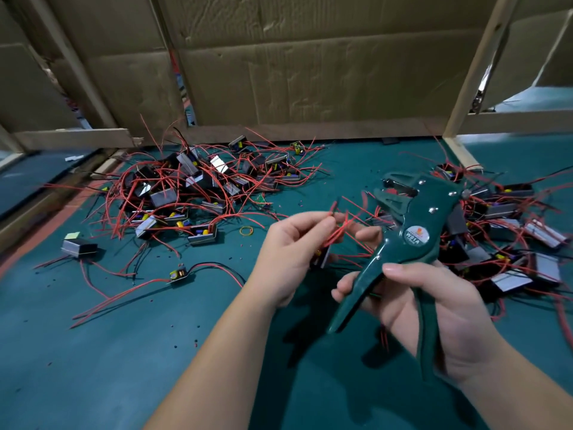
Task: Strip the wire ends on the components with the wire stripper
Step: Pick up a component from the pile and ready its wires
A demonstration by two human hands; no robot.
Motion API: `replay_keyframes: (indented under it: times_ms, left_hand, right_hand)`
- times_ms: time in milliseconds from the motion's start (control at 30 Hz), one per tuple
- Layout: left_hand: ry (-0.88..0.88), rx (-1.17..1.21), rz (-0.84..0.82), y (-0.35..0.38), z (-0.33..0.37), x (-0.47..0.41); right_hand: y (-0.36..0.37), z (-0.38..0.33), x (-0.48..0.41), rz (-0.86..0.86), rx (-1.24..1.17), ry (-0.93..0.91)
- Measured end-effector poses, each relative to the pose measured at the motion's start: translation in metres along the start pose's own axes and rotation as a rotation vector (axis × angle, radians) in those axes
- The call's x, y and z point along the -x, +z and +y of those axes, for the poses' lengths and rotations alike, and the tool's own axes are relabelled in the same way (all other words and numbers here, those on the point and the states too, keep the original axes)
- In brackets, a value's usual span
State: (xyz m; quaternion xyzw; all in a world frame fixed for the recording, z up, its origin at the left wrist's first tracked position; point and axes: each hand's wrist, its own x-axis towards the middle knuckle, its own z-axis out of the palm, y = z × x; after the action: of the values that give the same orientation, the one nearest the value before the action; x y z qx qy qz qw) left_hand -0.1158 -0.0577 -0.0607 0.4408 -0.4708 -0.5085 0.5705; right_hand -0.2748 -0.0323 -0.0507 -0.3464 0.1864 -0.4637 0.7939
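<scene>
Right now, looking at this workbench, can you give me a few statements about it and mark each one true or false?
1. The right hand holds the wire stripper. True.
2. The left hand is empty. False: it pinches red wires.
3. Wired components lie piled on the teal mat. True.
4. The yellow rubber band hangs on the wire stripper. False: it lies on the mat.

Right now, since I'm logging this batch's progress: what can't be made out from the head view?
Head view only:
Component: mostly hidden behind the left hand holding it.
Red wires pinched above it: tips motion-blurred, stripped or not unclear.
Wire stripper label: small print unreadable.
Right pile: partly behind the wire stripper and right hand, cut by the right edge.
</scene>
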Motion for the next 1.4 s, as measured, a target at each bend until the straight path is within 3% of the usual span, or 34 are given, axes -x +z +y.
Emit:
replay_keyframes:
  times_ms: [133, 267, 400, 500, 633, 733, 800, 900, 1200, 1400]
  left_hand:
    - [-0.014, -0.094, 0.019, 0.002, -0.001, 0.003]
    - [-0.114, 0.057, 0.140, 0.003, 0.004, 0.003]
    - [-0.155, 0.220, 0.096, -0.001, 0.014, 0.006]
    - [-0.158, 0.179, 0.104, -0.003, 0.017, 0.006]
    - [-0.163, 0.088, 0.138, -0.006, 0.016, 0.005]
    - [-0.109, 0.100, 0.052, -0.008, 0.018, 0.006]
    - [-0.107, 0.065, -0.013, -0.007, 0.020, 0.008]
    - [-0.136, 0.000, -0.068, -0.005, 0.019, 0.010]
    - [-0.080, 0.018, 0.038, -0.003, 0.020, 0.012]
    - [-0.026, 0.024, -0.008, -0.008, 0.023, 0.011]
  right_hand:
    - [0.002, 0.000, 0.002, -0.112, 0.013, 0.049]
    - [0.003, -0.006, 0.009, -0.306, 0.146, 0.201]
    - [0.002, -0.009, 0.015, -0.409, 0.372, 0.380]
    - [0.002, -0.008, 0.013, -0.435, 0.300, 0.408]
    - [-0.003, -0.008, 0.005, -0.372, 0.042, 0.362]
    - [-0.002, -0.008, 0.002, -0.198, -0.083, 0.240]
    - [0.000, -0.009, 0.002, -0.086, -0.080, 0.148]
    - [0.000, -0.013, 0.001, -0.052, 0.013, 0.088]
    - [-0.001, -0.013, 0.002, -0.055, 0.052, 0.089]
    - [-0.001, -0.015, 0.000, 0.010, 0.040, 0.244]
